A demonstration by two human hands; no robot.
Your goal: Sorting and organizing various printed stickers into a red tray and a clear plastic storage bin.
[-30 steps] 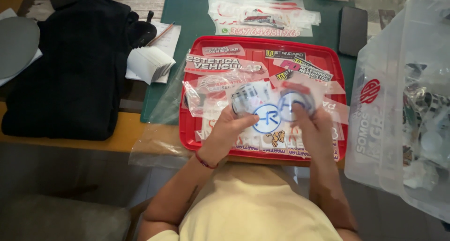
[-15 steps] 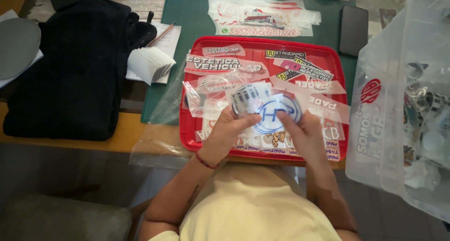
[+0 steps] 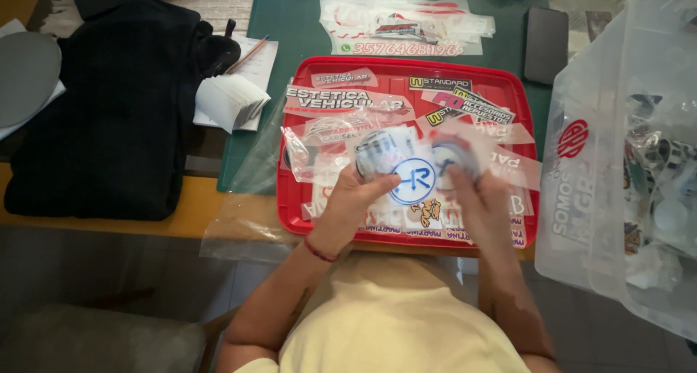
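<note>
Head view: left hand (image 3: 348, 202) and right hand (image 3: 483, 199) each grip glossy round stickers (image 3: 412, 178) (thin, blue-white) over red plastic tray (image 3: 290, 199).

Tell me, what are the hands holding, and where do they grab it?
Both hands hold a small stack of round stickers over the red tray. The left hand pinches its left edge, the right hand its right edge; the right one is blurred.

Tray (image 3: 290, 224) between garment (image 3: 109, 112) and bin (image 3: 581, 220).

Black jacket (image 3: 109, 104), dark phone (image 3: 546, 45), clear plastic bin (image 3: 639, 162) — all around.
</note>
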